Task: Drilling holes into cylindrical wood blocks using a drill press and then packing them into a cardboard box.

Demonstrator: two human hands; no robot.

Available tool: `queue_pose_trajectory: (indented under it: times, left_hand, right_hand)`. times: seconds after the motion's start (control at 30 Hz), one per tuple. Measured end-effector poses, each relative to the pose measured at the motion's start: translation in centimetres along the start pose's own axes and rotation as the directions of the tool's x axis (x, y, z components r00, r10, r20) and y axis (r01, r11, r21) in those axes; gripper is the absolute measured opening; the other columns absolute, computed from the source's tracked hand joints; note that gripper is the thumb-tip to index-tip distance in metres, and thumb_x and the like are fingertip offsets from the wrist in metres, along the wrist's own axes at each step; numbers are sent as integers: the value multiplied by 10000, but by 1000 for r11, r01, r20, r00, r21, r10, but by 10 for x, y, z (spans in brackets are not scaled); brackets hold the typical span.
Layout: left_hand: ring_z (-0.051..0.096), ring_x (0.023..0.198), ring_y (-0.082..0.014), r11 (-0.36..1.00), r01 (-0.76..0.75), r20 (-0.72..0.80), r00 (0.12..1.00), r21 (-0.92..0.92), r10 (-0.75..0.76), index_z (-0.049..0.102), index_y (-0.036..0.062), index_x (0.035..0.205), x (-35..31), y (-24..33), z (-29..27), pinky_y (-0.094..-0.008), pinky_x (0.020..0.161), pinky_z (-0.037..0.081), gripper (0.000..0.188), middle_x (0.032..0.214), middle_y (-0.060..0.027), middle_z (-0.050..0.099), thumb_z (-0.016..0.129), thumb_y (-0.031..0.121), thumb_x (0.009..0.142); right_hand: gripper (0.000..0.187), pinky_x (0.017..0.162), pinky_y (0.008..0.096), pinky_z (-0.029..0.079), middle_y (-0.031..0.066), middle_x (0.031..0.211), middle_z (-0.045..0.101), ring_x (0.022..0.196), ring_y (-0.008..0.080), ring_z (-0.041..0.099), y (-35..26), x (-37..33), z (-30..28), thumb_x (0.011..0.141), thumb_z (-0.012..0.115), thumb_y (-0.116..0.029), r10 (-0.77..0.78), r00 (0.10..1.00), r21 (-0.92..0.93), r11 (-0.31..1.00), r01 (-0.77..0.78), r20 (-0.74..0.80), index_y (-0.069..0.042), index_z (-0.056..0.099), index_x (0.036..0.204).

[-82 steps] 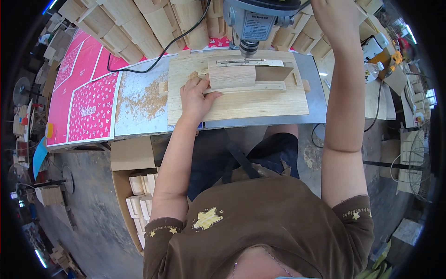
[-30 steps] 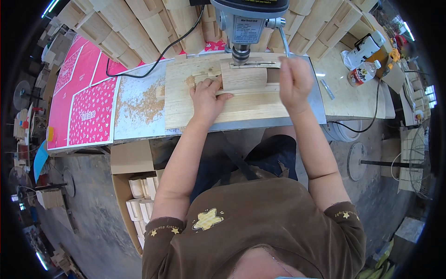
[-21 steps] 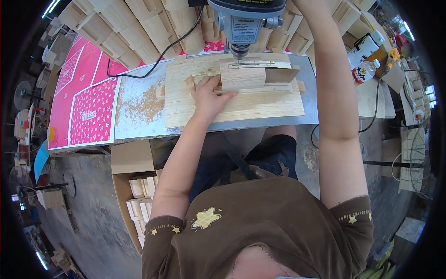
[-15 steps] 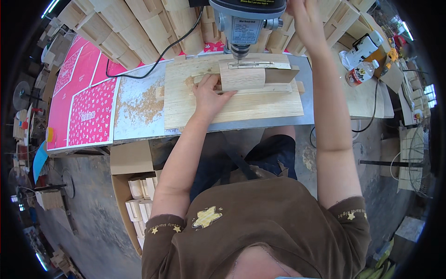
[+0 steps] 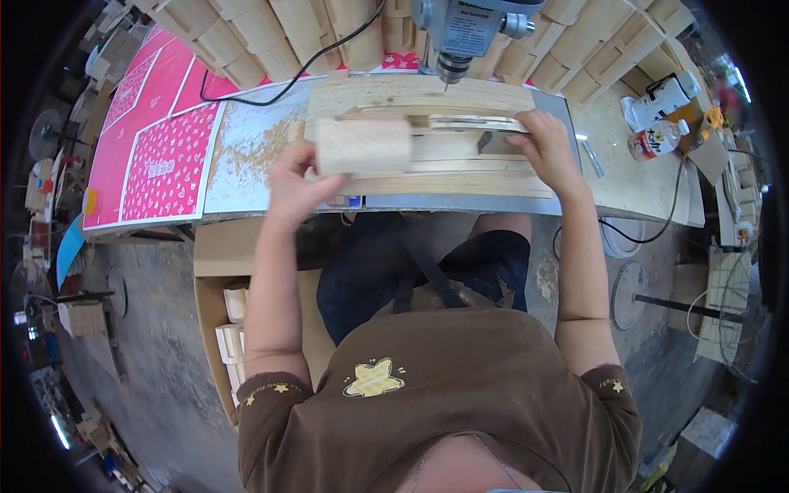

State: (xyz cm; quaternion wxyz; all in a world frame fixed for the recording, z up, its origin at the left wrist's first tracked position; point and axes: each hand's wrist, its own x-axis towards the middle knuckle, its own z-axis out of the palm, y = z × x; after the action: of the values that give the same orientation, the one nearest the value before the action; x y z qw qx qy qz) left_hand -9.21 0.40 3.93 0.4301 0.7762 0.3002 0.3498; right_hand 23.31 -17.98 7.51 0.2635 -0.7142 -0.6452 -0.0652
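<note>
My left hand [image 5: 297, 185] grips a pale wooden block [image 5: 364, 146] by its left end; motion blurs the block. It is above the left part of a wooden board jig [image 5: 526, 185] on the bench. At the jig's right end, my right hand [image 5: 549, 152] has its fingers closed on the end of a thin pale strip with a metal edge [image 5: 477, 123]. A small dark piece [image 5: 485, 142] stands in the jig's channel near my right fingers. Over the jig hangs a bench drill [image 5: 464, 33], its bit [image 5: 446, 82] above the strip and apart from it.
Wooden blocks [image 5: 288, 41] stand stacked behind the jig, with a black cable [image 5: 308, 70] before them. Sawdust [image 5: 259, 140] covers the bench on the left. A bottle [image 5: 657, 140] and a marker [image 5: 592, 158] lie right. A cardboard box [image 5: 234, 251] below holds several blocks.
My left hand has pulled the block leftward from under the drill. My right hand has come down from beside the drill to the strip's end. The whole view has shifted slightly.
</note>
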Motion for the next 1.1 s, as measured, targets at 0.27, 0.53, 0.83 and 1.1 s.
queue_pose_trajectory:
  times: [0.27,0.53,0.83,1.1]
  left_hand:
    - [565,539,-84,678,527,104,822,-513,-561,630,-45,817,1,31,-12,-194,476,433,319,708,-59,630,696,267,790]
    - [492,452,-90,707,623,191,779,-333,-597,616,-52,791,17,37,43,-215,405,376,483,577,-50,562,710,420,762]
    - [594,849,-162,998,-58,89,994,26,56,560,-27,1076,6,13,90,-295,738,484,496,955,-71,625,798,174,690]
    - [530,923,-250,860,-197,-79,961,471,264,623,64,1068,33,2,113,-400,867,348,553,901,-62,604,807,231,574]
  right_hand:
    - [232,762,371,412,69,866,565,874,276,520,-20,-2,7,746,668,-165,40,999,73,996,-42,26,-60,580,933]
    - [226,759,372,425,78,879,563,885,283,519,-24,-3,6,749,664,-149,22,999,81,996,-24,28,-61,582,941]
    - [318,779,393,417,94,864,571,853,302,526,-13,-8,8,679,706,-116,58,997,32,998,-56,-51,-53,580,964]
    - [392,842,423,403,89,911,604,918,294,543,7,23,24,661,730,-119,56,990,-22,998,-60,-129,-75,598,1027]
